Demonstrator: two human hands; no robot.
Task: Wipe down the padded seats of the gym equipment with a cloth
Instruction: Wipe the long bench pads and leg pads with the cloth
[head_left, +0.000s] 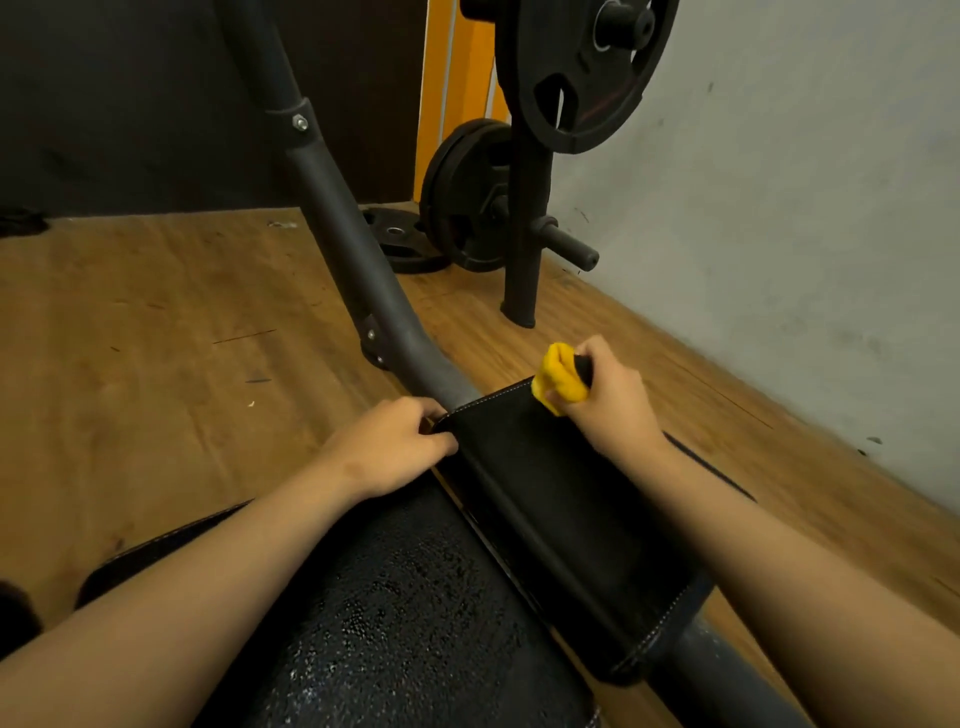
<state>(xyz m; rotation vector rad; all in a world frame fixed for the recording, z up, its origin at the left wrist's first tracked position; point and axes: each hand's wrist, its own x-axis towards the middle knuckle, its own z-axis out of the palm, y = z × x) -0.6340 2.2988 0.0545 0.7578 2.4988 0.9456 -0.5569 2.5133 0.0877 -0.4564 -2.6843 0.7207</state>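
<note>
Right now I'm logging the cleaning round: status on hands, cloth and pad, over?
Left hand grips edge of black pad. Right hand holds yellow cloth at its far corner. No obstruction seen.

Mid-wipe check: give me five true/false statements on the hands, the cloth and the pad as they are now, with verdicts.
1. The right hand grips the yellow cloth. True.
2. The cloth is at the near end of the black pad. False: it is at the pad's far right corner.
3. The left hand holds the pad's far left corner. True.
4. The left hand holds a second cloth. False: it grips only the pad's edge.
5. A weight plate lies flat on the wooden floor. True.
</note>
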